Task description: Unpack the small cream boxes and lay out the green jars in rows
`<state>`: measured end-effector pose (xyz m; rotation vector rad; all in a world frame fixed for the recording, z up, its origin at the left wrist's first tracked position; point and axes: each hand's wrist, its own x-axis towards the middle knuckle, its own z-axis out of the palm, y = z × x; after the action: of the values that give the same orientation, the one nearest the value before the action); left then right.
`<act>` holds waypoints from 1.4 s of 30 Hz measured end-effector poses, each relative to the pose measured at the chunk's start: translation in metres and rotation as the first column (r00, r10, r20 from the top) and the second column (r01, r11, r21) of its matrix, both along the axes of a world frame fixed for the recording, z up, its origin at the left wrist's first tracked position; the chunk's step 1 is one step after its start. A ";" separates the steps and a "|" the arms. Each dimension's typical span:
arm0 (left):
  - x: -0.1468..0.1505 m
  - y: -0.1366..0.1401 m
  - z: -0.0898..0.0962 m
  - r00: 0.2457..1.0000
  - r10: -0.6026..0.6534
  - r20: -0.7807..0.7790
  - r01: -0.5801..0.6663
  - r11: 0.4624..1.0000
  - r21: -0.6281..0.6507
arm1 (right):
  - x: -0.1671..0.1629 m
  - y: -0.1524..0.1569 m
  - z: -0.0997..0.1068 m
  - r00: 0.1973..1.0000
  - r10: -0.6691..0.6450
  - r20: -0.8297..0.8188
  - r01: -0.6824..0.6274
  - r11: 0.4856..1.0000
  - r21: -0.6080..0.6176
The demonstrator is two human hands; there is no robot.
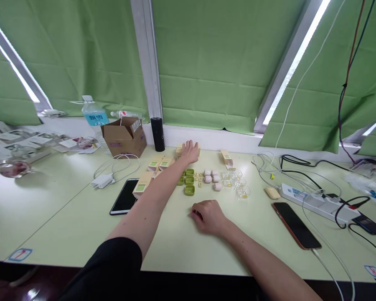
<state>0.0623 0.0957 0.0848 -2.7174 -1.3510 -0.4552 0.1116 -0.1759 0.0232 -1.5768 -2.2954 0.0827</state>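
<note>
Beyond the green cases [189,190], your left hand [190,151] covered a carton [178,150], grip unclear; your right hand [208,216] curled closed before them.

Beige carton [178,151] rearmost, partly hidden; green square trays [189,190] in front of it, clustered, hollow side up; tiny yellow pieces [199,184] just to their right, two short columns; then rounded pale-pink blocks [217,187]; clear plastic pieces [243,192] rightmost, bunched loosely.
</note>
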 end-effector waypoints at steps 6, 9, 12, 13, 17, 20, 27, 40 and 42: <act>0.021 0.026 -0.009 1.000 0.009 -0.005 -0.009 1.000 -0.006 | -0.001 0.002 -0.001 1.000 -0.008 0.001 0.008 1.000 -0.002; 0.027 0.036 -0.010 1.000 -0.017 -0.017 0.017 1.000 -0.021 | -0.003 0.003 0.000 1.000 -0.025 0.006 0.025 1.000 0.001; 0.030 0.040 -0.012 0.999 -0.040 -0.018 0.039 0.999 -0.033 | -0.005 0.003 0.002 0.999 -0.027 0.027 0.027 1.000 0.003; 0.031 0.039 -0.013 0.999 -0.046 -0.011 0.045 0.998 -0.032 | -0.005 0.003 0.002 0.999 -0.024 0.035 0.024 1.000 0.003; 0.029 0.028 -0.013 0.996 -0.081 0.041 0.082 0.997 -0.007 | -0.006 0.002 0.003 0.999 -0.005 0.051 0.005 1.000 0.004; 0.028 0.015 -0.005 0.988 -0.124 0.096 0.122 0.992 0.021 | -0.006 0.000 0.002 0.999 0.012 0.050 -0.012 1.000 0.014; 0.008 -0.031 0.031 0.937 -0.163 0.309 0.158 0.987 0.044 | 0.004 0.001 -0.003 0.999 0.034 0.000 -0.034 0.989 0.146; -0.141 -0.225 -0.025 0.825 -0.255 0.505 0.411 0.883 -0.227 | 0.012 -0.003 0.016 0.861 0.113 -0.496 0.220 0.797 0.562; -0.143 -0.231 -0.038 0.835 -0.206 0.510 0.395 0.871 -0.294 | 0.012 -0.002 0.012 0.858 0.117 -0.499 0.215 0.801 0.559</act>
<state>-0.0803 -0.1355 0.0469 -3.3374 -1.1808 -1.0284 0.1237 -0.1781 0.0357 -1.1024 -1.6234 -0.2024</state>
